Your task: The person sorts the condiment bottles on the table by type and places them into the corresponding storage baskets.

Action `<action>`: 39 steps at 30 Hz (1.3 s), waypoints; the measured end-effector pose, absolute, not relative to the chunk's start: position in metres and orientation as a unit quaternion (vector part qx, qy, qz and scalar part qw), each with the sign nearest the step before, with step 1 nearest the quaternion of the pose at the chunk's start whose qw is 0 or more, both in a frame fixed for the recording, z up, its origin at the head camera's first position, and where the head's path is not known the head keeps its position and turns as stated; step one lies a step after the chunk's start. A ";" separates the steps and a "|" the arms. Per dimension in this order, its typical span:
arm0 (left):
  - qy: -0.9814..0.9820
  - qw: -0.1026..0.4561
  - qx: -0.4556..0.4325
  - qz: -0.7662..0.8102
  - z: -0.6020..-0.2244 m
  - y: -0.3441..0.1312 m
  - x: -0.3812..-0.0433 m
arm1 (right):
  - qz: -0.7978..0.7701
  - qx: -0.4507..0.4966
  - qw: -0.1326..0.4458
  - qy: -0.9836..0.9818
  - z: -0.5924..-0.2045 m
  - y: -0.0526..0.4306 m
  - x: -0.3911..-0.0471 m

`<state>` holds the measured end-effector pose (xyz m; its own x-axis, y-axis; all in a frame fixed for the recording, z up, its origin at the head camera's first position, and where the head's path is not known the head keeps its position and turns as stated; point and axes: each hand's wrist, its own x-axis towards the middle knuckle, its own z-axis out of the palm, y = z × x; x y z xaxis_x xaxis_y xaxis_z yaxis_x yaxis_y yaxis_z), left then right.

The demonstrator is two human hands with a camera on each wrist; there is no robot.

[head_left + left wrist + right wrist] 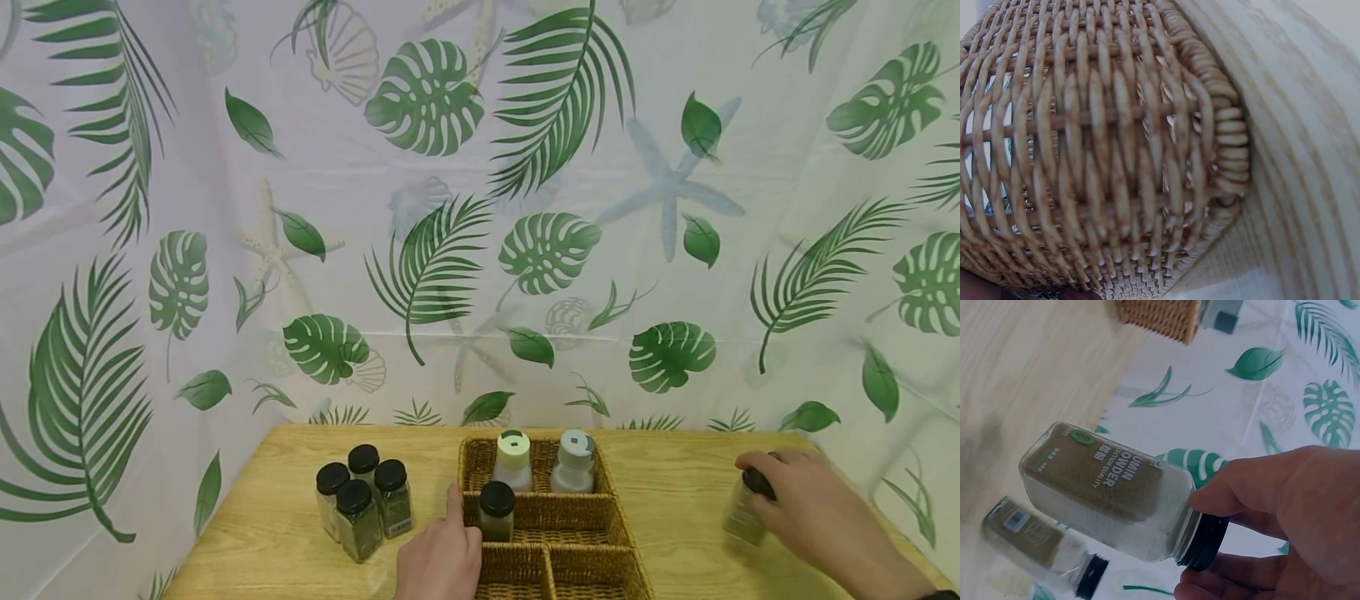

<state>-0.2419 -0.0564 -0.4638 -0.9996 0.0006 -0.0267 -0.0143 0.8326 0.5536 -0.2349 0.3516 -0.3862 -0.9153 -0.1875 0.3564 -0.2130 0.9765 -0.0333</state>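
Note:
Beside the wicker basket (pixel 633 533), my left hand (pixel 441 560) grips the left rim with its index finger extended along the wall. The left wrist view shows that woven wall (pixel 1104 125) up close, with only bits of fingers at the lower edge. At the right of the table, my right hand (pixel 813 508) pinches a clear cumin powder jar (pixel 1097 481) at its black lid (pixel 1207 540). The jar is partly filled with brown powder and tilts in the right wrist view. A second spice jar (pixel 1029 534) with a black lid is close beyond it.
Two white bottles (pixel 513 467) (pixel 573 467) stand in the basket's back compartment, and a black-lidded jar (pixel 496 512) in the middle one's left end. Several black-lidded spice jars (pixel 360 529) cluster left of the basket. A leaf-patterned cloth (pixel 480 250) hangs behind the wooden table (pixel 682 533).

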 end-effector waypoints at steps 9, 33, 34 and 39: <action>0.957 0.016 -0.006 0.289 -0.465 -0.056 -0.242 | 0.050 0.121 0.155 -0.979 -0.371 0.324 -0.228; 0.957 0.018 -0.005 0.290 -0.464 -0.056 -0.242 | 0.054 0.176 0.185 -0.965 -0.338 0.259 -0.223; 0.957 0.018 -0.004 0.291 -0.464 -0.056 -0.242 | 0.055 0.182 0.189 -0.963 -0.337 0.256 -0.223; 0.956 0.018 -0.002 0.292 -0.464 -0.056 -0.242 | 0.063 0.200 0.186 -0.960 -0.332 0.242 -0.221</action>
<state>-0.2417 -0.0559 -0.4639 -0.9994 0.0055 -0.0350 -0.0150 0.8300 0.5575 -0.2213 0.2416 -0.3319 -0.8508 -0.3597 0.3831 -0.4069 0.9123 -0.0470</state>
